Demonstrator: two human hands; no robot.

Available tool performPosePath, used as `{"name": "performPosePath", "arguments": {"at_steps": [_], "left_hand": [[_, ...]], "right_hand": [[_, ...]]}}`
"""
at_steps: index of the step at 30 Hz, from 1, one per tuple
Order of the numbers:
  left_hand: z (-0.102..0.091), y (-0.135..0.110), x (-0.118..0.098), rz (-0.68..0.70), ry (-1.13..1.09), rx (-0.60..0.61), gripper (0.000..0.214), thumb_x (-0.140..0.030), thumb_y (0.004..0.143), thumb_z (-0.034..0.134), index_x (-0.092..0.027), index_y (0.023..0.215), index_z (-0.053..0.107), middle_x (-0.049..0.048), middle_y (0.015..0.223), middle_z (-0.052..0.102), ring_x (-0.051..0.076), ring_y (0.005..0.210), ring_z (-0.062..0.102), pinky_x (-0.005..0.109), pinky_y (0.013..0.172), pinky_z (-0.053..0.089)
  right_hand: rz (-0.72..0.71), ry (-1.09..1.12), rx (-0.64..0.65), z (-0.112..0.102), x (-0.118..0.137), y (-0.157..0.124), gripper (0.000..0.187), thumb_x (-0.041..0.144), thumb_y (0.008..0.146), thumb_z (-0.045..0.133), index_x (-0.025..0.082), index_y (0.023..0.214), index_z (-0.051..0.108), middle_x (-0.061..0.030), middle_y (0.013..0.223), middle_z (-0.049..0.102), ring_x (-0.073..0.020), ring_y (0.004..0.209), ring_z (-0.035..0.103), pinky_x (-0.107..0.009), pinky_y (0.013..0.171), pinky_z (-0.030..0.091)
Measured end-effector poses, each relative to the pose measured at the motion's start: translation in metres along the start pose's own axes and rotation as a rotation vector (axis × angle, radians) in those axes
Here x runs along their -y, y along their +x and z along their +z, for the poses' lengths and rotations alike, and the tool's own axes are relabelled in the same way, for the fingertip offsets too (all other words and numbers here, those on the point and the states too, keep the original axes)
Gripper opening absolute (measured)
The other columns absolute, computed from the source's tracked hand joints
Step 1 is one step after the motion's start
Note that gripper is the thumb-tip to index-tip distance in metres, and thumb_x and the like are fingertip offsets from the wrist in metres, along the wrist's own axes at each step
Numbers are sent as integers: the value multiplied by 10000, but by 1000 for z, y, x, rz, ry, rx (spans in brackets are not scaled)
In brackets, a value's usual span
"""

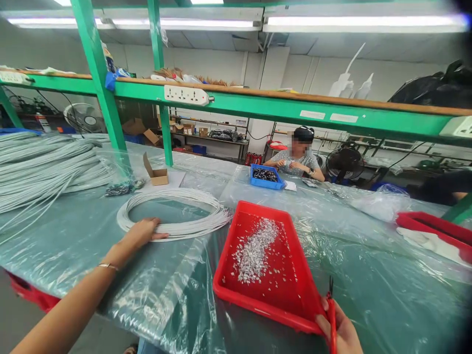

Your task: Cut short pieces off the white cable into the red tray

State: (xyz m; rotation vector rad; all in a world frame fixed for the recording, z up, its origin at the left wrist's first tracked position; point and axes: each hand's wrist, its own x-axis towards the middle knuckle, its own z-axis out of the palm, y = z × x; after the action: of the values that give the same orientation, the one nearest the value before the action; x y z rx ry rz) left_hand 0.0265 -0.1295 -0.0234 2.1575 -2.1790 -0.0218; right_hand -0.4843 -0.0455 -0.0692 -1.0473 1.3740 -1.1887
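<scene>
A coil of thin white cable [199,228] lies on the plastic-covered table. My left hand [144,231] grips its near left edge, the fingers curled over the strands and partly hidden. To the right of the coil is a red tray [263,309] with many small shiny metal pieces [254,250] scattered along its bottom. At the tray's near right corner, my right hand [341,327] is closed round red-handled pliers [332,314], their dark jaws pointing up. The thumb of that hand is against the tray's corner.
More white cable bundles [47,164] are piled at the left. An open cardboard box [159,177] stands behind the coil. Across the table a person [300,157] sits working near a blue tray [267,184] of dark parts. Another red tray [435,228] is at right. Green posts [103,83] rise from the table.
</scene>
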Motion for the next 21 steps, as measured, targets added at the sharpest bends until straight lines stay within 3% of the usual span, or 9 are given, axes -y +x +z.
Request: {"name": "performPosePath", "arguments": {"at_steps": [5,8,11,14,16,18,21], "left_hand": [[4,2,-20,20,-95,23,510,-535,827,349,-84,975,534,154,982,556,304,911,516,356,751,359],[2,-9,-16,93,-212,63,554,-593,765,395,-104,944,586,109,919,579,242,863,519,318,775,360],[-1,-15,-8,119,-324,30,572,-623,718,412,-125,899,627,93,967,569,217,927,489,291,867,327],[-6,-14,-7,38,-431,-82,607,-645,721,355,-107,816,620,96,918,560,192,877,485,266,835,339],[-13,-13,-8,-103,-489,-185,648,-636,757,297,-76,909,586,94,876,546,173,798,475,256,729,359],[-19,-13,-10,-169,-526,-180,624,-625,769,310,-79,921,570,56,746,519,143,668,436,232,602,330],[-24,-10,-12,-27,-522,-9,473,-574,728,444,-120,668,563,4,551,414,100,544,345,209,535,263]], "right_hand": [[3,5,18,11,8,-5,618,522,604,675,146,1006,394,-99,1055,543,-201,934,538,-228,754,450],[-32,88,-38,8,8,-10,576,476,613,694,157,999,410,-58,989,539,-152,841,529,-205,725,442],[26,130,-26,7,7,-12,585,419,608,726,153,1019,406,-22,912,521,-113,795,504,-177,716,434],[61,144,-9,11,9,-13,540,382,618,729,149,993,416,-16,915,533,-114,839,514,-178,771,427],[72,167,-17,13,14,-17,594,369,567,757,145,1011,432,-42,1018,545,-149,933,516,-201,821,425],[105,185,-143,10,21,-24,739,406,466,789,133,1066,456,-69,1140,520,-182,1037,489,-194,854,416],[117,173,-448,-4,29,-44,804,531,371,774,111,1009,526,-73,1143,540,-170,1071,480,-118,826,402]]}}
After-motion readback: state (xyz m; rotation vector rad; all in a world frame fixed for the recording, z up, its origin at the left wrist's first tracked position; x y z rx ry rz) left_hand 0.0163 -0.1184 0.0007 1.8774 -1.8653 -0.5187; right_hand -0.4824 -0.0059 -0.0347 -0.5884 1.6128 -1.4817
